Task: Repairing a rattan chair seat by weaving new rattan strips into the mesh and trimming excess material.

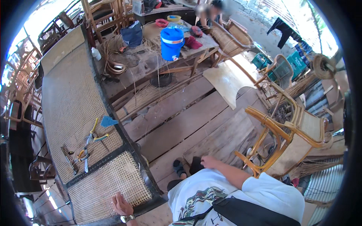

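Note:
My left hand [121,205], with a watch on its wrist, rests on the near cane-webbing panel [109,184] of a long, dark-framed piece of furniture. Its fingers are a little apart and hold nothing. On the larger cane panel [71,94] just beyond lie pliers with yellow handles [90,137], a blue scrap [108,121] and a dark, narrow tool [69,160]. My right hand [207,162] hangs beside my dark-clothed leg, over the plank floor. How its fingers are set is too small to make out, and nothing is seen in it.
A rattan chair [290,135] lies tipped at the right. Across the planks, a low worktable [145,71] carries a blue water jug [172,44], a dark bag [132,34] and cane coils [115,67]. A pale sheet [233,81] lies right of it. Another person [209,17] sits behind.

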{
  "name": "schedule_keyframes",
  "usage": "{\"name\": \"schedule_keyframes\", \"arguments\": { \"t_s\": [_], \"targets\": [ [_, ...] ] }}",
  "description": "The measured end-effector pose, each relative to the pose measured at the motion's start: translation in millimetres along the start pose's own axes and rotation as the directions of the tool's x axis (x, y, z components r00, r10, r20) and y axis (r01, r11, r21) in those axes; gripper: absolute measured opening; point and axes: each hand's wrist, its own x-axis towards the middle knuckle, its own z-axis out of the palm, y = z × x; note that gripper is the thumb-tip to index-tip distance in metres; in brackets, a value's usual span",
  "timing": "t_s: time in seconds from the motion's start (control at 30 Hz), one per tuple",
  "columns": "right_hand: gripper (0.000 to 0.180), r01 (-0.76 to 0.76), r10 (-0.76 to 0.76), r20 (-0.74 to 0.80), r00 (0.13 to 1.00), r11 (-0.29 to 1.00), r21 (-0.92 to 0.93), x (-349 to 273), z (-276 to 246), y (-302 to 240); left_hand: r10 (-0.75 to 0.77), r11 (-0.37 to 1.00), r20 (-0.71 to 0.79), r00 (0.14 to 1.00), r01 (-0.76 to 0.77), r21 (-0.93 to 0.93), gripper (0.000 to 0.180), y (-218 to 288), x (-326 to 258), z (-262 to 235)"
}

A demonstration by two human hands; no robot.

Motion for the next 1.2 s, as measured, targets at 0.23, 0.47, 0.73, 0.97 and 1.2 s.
{"name": "schedule_keyframes", "arguments": {
  "t_s": [0.23,0.47,0.73,0.97,1.2],
  "targets": [
    [0.024,0.103,-0.085,-0.210,0.974,0.992,0.077,71,-60,-29,-0.164,0.977,-0.101,0.981,0.176,0.119,0.020,22,6,0],
    [0.027,0.125,-0.133,-0.134,0.982,0.990,-0.064,138,-112,-49,-0.408,0.912,-0.171,0.897,0.392,-0.119,0.023,110,65,-20],
    [0.030,-0.022,0.040,-0.139,0.989,0.992,0.124,230,-187,-7,-0.495,0.721,0.072,0.866,0.455,-0.523,0.028,269,227,77],
    [0.031,-0.073,0.059,0.134,0.989,0.993,0.098,278,-252,20,-0.158,0.794,0.266,0.951,0.283,-0.538,0.032,339,352,172],
    [0.038,-0.240,0.237,0.211,0.948,0.971,-0.012,286,-290,66,0.099,0.912,0.173,0.980,-0.020,-0.409,0.026,336,481,233]
  ]
}}
